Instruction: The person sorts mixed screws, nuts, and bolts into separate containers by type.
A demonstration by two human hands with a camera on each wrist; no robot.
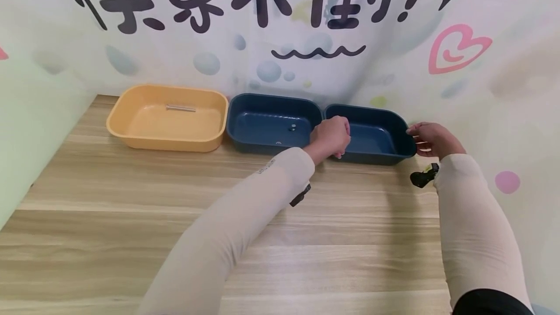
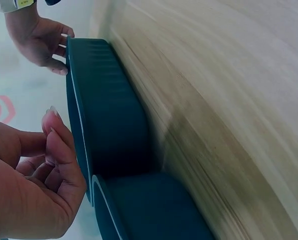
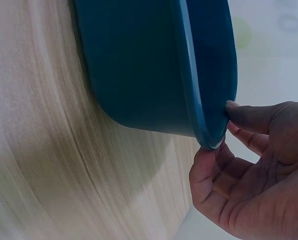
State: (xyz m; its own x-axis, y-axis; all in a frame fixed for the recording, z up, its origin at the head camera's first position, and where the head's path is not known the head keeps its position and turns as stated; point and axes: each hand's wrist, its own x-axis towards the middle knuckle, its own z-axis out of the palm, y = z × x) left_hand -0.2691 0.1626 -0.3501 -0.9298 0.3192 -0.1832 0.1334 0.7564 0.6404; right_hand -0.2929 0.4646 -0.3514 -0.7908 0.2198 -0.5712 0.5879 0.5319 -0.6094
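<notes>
My right hand (image 1: 437,140) pinches the right end of the right blue bin (image 1: 372,156); in the right wrist view its thumb lies inside the rim and its fingers outside. Above the spot where the two blue bins meet, my left hand (image 1: 331,135) hangs with curled fingers. The left wrist view shows the left thumb and fingertips (image 2: 54,122) close together, and I see nothing between them. The middle blue bin (image 1: 253,146) contains a small shiny metal piece (image 1: 292,127), too small to identify. No contents show in the visible part of the right bin.
A yellow bin (image 1: 175,144) holding a long silver bolt (image 1: 181,108) stands left of the blue bins. All three line the back of the wooden table (image 1: 328,256), against a printed cloth backdrop (image 1: 245,72). Another cloth wall borders the left side.
</notes>
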